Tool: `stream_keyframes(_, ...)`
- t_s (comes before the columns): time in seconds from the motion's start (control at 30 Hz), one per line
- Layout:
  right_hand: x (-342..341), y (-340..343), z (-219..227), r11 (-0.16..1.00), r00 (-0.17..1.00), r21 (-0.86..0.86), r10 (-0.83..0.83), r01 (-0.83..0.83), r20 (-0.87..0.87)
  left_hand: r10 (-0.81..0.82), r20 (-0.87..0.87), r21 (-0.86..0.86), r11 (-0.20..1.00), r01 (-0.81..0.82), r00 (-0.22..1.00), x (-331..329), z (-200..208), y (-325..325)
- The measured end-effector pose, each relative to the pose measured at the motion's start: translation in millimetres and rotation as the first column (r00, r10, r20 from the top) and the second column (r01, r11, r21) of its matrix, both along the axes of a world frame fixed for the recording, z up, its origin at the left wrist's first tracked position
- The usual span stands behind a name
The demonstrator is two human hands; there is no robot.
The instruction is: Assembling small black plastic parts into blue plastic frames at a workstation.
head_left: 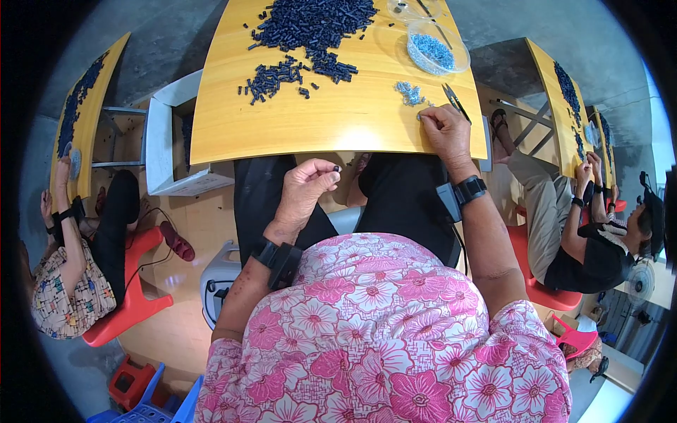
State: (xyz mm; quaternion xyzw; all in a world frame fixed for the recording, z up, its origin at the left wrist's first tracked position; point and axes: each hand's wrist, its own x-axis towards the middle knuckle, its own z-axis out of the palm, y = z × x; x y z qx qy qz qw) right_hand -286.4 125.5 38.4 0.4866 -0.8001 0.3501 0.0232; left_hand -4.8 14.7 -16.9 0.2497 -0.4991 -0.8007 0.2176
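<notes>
My left hand (305,189) is in front of the table's near edge, above my lap. Thumb and fingertips pinch a small black cylindrical piece (337,169), seen end-on. My right hand (447,132) rests at the near right of the yellow table (296,134), its fingers pinched together at the tabletop. What sits between those fingertips is too small to make out. Just beyond them lies a little heap of clear bluish bits (409,92). Black tweezers (455,103) lie beside the right hand. Farther back, a big pile of black cylindrical pieces (310,28) spreads over the table.
A clear plastic bowl (462,59) of light-blue bits stands at the back right, another clear container (402,10) behind it. Left of the table is a white box (161,134). People work at tables on both sides, seated on red stools (144,282).
</notes>
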Motion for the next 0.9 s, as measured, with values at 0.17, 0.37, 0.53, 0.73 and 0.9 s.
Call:
stream_keyframes(0.17,-0.8,-0.5,-3.5,1.000,1.000,0.011,0.001,-0.001,-0.025,-0.008,-0.002,0.001,1.000,0.008,1.000,-0.6,1.9,0.1)
stream_keyframes(0.37,6.0,-3.4,-7.7,0.999,0.992,0.032,-0.021,0.025,-0.122,0.003,-0.006,0.013,1.000,-0.003,1.000,0.7,2.2,0.4)
stream_keyframes(0.53,7.8,0.2,-0.3,0.996,0.994,-0.073,-0.042,0.050,0.103,0.009,-0.015,0.013,1.000,-0.009,1.000,-0.1,3.4,0.8)
stream_keyframes(0.73,6.5,6.2,-1.1,1.000,0.988,-0.020,-0.006,0.009,0.155,-0.007,-0.012,0.008,1.000,0.007,1.000,0.3,3.2,-0.3)
stream_keyframes(0.9,8.6,3.5,-1.9,0.999,0.994,-0.015,-0.026,0.028,0.107,-0.002,-0.013,0.008,1.000,0.002,1.000,0.0,2.8,-0.1)
